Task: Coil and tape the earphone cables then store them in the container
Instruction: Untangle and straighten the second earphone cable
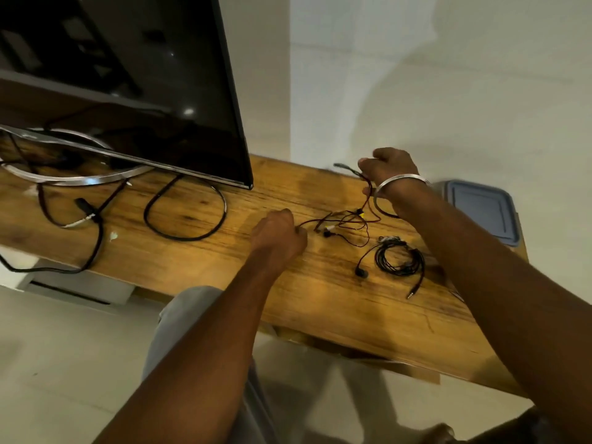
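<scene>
A thin red and black earphone cable [347, 219] lies loosely tangled on the wooden table [198, 251]. My left hand [280, 233] pinches one end of it at the table surface. My right hand [389, 169], raised near the wall and wearing a metal bangle, is shut on the other end, with the plug sticking out to the left and a loop hanging below the wrist. A second black earphone cable [398, 259] lies coiled to the right front, its earbud and jack plug loose beside it. A container with a blue lid [483, 211] stands at the table's right end.
A large dark screen [134, 81] on a curved metal stand [73, 177] fills the left half of the table, with black power cables [185, 213] looped in front of it. A white wall runs behind the table. My grey-trousered knee is below the front edge.
</scene>
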